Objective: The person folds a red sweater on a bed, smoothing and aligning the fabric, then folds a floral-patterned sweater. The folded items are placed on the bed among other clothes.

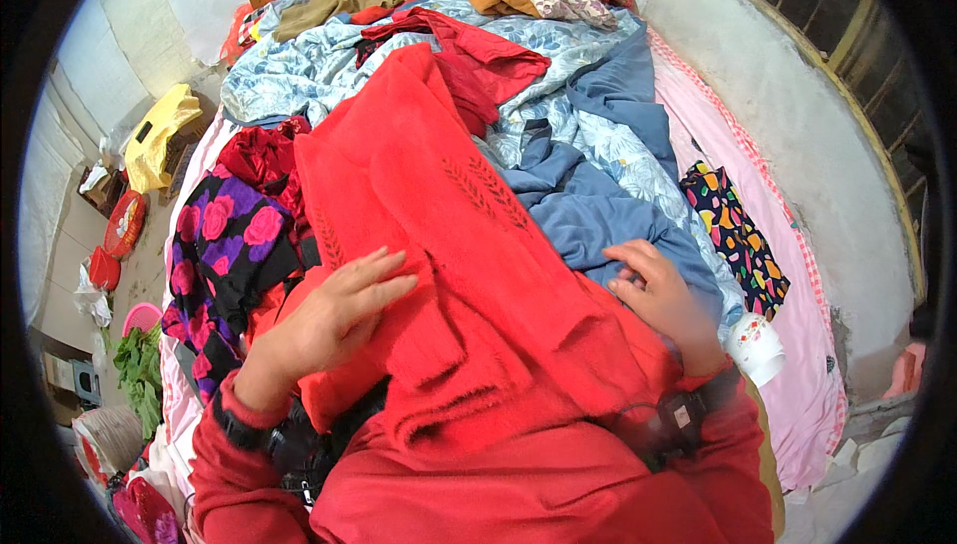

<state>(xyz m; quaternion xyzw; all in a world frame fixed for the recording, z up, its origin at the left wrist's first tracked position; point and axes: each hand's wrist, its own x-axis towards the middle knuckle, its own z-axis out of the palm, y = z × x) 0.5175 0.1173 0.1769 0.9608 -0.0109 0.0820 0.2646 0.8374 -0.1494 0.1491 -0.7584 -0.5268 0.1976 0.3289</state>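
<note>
A bright red fuzzy garment with dark leaf-like patterns lies spread across the bed and over my lap. Over its left part my left hand is held with fingers apart, gripping nothing. My right hand, fingers slightly curled and empty, is by the garment's right edge, near a blue-grey cloth. Whether either hand touches the fabric cannot be told. Beyond the garment lies a darker red cloth. Left of it are a dark red garment and a purple and black garment with pink roses.
A blue-white floral quilt covers the bed's far part. At right lie a black multicoloured patterned cloth and a white floral-printed cup or roll. Left of the bed are a red basket and leafy greens; a wall borders the right.
</note>
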